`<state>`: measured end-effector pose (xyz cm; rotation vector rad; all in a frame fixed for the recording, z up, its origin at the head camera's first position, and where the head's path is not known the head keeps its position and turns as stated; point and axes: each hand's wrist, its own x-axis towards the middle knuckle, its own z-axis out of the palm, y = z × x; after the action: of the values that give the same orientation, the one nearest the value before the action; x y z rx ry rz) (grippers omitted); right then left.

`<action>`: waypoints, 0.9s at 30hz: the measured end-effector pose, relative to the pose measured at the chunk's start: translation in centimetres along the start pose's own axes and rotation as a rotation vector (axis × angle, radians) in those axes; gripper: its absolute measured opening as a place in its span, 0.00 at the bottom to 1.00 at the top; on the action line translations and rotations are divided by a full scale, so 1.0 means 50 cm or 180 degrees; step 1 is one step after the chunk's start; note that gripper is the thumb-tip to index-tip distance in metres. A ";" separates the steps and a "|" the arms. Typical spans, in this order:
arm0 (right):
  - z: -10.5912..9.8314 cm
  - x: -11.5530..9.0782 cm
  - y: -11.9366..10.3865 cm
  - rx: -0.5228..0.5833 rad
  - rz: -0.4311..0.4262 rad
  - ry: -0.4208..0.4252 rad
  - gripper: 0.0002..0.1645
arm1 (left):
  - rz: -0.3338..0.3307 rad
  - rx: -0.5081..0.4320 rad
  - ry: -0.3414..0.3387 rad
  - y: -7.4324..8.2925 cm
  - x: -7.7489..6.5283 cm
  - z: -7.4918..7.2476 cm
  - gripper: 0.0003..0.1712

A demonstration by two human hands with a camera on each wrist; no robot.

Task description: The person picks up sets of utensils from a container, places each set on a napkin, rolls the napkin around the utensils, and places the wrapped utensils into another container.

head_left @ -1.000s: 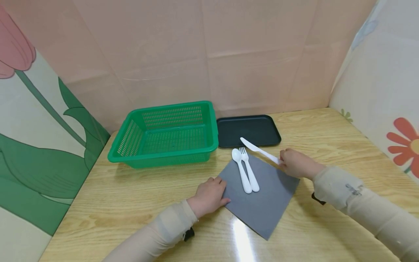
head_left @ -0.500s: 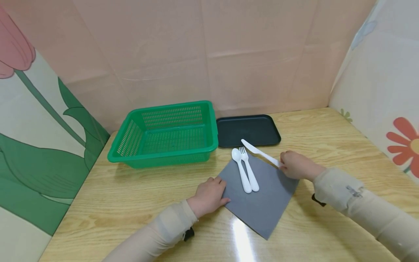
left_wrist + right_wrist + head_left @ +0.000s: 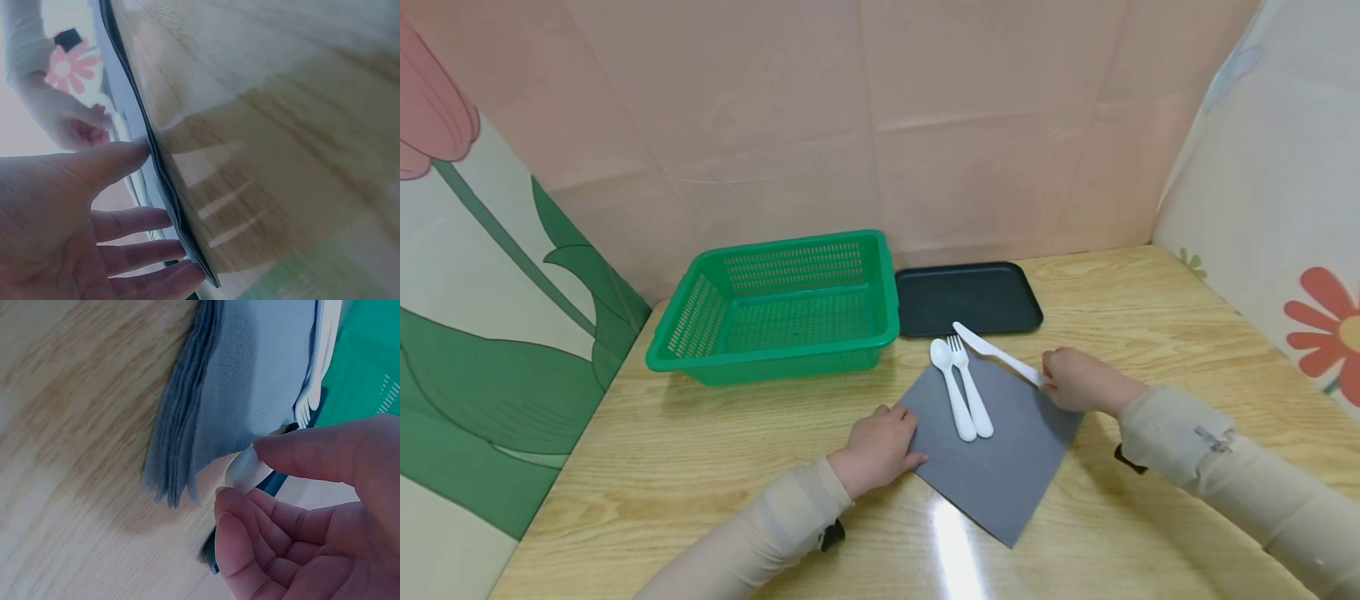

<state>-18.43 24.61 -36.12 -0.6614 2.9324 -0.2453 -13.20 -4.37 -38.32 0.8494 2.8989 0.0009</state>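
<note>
Sleeves: I count two, both beige; the right sleeve [image 3: 1172,433] carries one dark mark [image 3: 1213,437], too small for me to read from here.
Left hand: the left hand [image 3: 878,448] rests on the napkin's left edge — fingers and thumb fairly straight along it, nothing grasped that I can make out.
Right hand: the right hand [image 3: 1078,381] has the knife's handle end pinched between thumb and fingers, at the napkin's right side.
Napkin: grey, lying cornerwise on the wooden table [image 3: 737,458] between both hands; the napkin [image 3: 1000,483] shows many layers at its edge, though I cannot tell whether it is one folded or several stacked.
Cutlery: three white pieces — one spoon [image 3: 953,392], one fork [image 3: 975,400], one knife [image 3: 996,352]. Spoon and fork lie side by side on the napkin, heads past its far edge, spoon on the left; the knife slants away from my right hand toward the tray's near rim.
Basket: one, green, slotted; the basket [image 3: 775,357] stands far left.
Tray: one, black; the tray [image 3: 970,296] sits just right of the basket.
Backdrop: a pinkish sheet [image 3: 775,100] behind everything.
</note>
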 end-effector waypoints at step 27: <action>0.008 -0.014 -0.014 0.0113 0.0087 -0.0222 0.08 | -0.0016 0.0000 -0.0023 0.003 -0.006 -0.008 0.24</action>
<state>-17.46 24.24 -36.34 -0.6117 2.8616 -0.2651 -12.93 -4.40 -37.87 0.8405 2.8944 -0.0026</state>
